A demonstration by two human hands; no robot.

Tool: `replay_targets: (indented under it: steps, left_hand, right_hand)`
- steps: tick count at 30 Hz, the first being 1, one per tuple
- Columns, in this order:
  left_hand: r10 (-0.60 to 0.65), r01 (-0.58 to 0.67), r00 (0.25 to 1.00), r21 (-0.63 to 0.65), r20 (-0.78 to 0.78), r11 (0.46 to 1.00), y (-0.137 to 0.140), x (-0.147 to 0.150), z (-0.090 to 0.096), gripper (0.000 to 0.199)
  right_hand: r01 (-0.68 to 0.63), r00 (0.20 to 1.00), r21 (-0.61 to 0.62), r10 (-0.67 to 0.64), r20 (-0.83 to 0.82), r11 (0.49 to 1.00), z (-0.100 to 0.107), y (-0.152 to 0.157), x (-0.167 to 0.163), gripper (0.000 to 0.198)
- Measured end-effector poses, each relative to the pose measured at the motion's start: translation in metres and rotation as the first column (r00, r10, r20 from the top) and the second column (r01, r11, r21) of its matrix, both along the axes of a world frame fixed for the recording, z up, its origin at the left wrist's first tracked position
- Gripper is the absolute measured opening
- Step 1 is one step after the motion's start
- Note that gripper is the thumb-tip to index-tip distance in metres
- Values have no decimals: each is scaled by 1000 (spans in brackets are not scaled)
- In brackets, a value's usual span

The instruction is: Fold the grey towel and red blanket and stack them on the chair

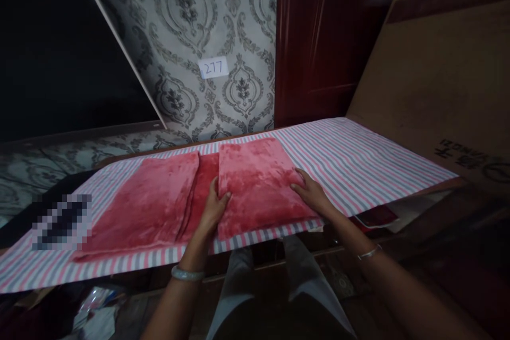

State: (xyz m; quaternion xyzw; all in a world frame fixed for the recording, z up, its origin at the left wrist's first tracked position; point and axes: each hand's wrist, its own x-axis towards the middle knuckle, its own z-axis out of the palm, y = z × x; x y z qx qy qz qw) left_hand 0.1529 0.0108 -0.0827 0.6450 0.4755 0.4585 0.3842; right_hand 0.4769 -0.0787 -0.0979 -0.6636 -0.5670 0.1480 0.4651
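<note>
A pink-red plush blanket (255,186) lies on a striped cloth, with both side sections folded inward. Between the left folded section (147,202) and the right one, a strip of the darker lower layer (203,186) shows. My left hand (215,206) holds the inner edge of the right section, its thumb on top. At that section's outer edge, my right hand (313,194) grips the fabric with thumb and fingers; some fingertips are hidden by the plush.
Pink, grey and white striped cloth (338,154) covers the table. A large cardboard box (438,79) stands at the right, a dark screen (67,53) at the upper left. A pixelated dark object (61,223) lies on the left end. A paper marked 277 (214,67) hangs on the wall.
</note>
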Motion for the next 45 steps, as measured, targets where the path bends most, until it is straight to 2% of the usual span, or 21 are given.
replay_targets:
  steps: [7, 10, 12, 14, 16, 18, 21, 23, 25, 28, 31, 35, 45]
  left_hand:
    - [-20, 24, 998, -59, 67, 998, -15, 3, 19, 79]
    - [-12, 24, 995, -127, 94, 992, -18, 1, 28, 91]
    - [10, 2, 998, -182, 63, 983, -15, -2, 31, 100]
    - [24, -22, 1000, -210, 6, 978, -10, -4, 33, 99]
    - [42, -50, 997, -136, -66, 989, -4, -3, 35, 89]
    - [97, -88, 977, 53, -192, 995, 2, 3, 42, 79]
    - [203, -59, 877, 322, -436, 945, 6, 23, 59, 68]
    - [210, 27, 786, 372, -582, 928, 6, 41, 70, 66]
    - [177, 105, 687, 337, -705, 936, 5, 58, 75, 69]
    - [112, 146, 531, 221, -840, 964, 2, 70, 68, 70]
    - [114, 145, 442, 197, -890, 970, -1, 70, 53, 67]
    - [152, 150, 432, 237, -889, 960, -1, 65, 41, 68]
    - [144, 138, 452, 228, -880, 964, -2, 65, 39, 69]
  right_hand:
    - [11, 1000, -28, -11, 3, 1000, 4, -2, -7, 64]
    - [12, 999, -23, -12, -40, 1000, 5, -5, -4, 64]
    - [11, 999, -86, -15, -39, 996, 7, -6, 1, 66]
    - [26, 1000, -169, -25, 9, 985, 12, -6, 7, 70]
    - [45, 993, -175, -26, 111, 984, 21, -3, 9, 74]
    - [26, 972, -92, -4, 235, 995, 33, 6, 6, 73]
    - [-47, 916, -12, 48, 397, 999, 53, 25, -11, 69]
    - [-56, 871, -40, 68, 487, 998, 62, 37, -28, 69]
    - [-36, 825, -90, 80, 559, 995, 62, 45, -43, 67]
    - [-5, 768, -168, 112, 631, 986, 48, 48, -56, 63]
    - [4, 738, -199, 132, 662, 980, 29, 44, -56, 61]
    - [8, 736, -172, 110, 667, 985, 18, 44, -53, 61]
    - [-6, 743, -171, 119, 659, 985, 13, 46, -50, 62]
